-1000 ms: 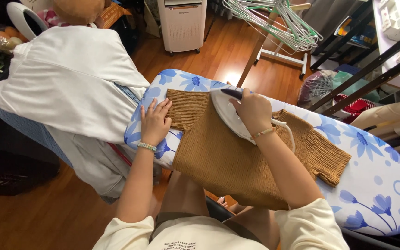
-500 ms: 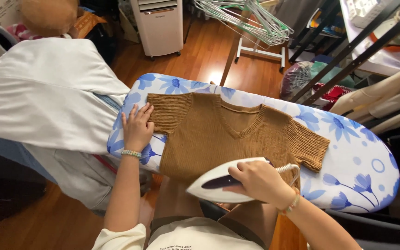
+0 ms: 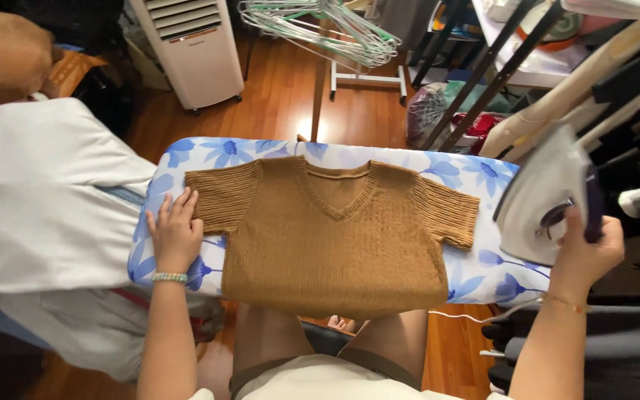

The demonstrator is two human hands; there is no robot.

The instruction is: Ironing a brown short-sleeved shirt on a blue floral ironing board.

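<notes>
A brown knitted short-sleeved top (image 3: 335,237) lies flat on an ironing board (image 3: 483,274) with a white cover printed with blue flowers. My left hand (image 3: 175,233) rests flat on the board's left end, its fingers touching the top's left sleeve. My right hand (image 3: 587,248) grips the dark handle of a white steam iron (image 3: 542,200), held upright above the board's right end, clear of the top. The iron's white cord (image 3: 475,317) hangs below the board's near edge.
White garments (image 3: 38,207) are draped to the left of the board. A white air cooler (image 3: 190,44), a bundle of wire hangers (image 3: 327,30) on a stand and a dark rack (image 3: 498,67) with hanging clothes stand behind and to the right, on a wooden floor.
My right hand has lifted the iron off the top's lower hem and carried it to the right end of the board, tipping it upright. My left hand stays on the sleeve.
</notes>
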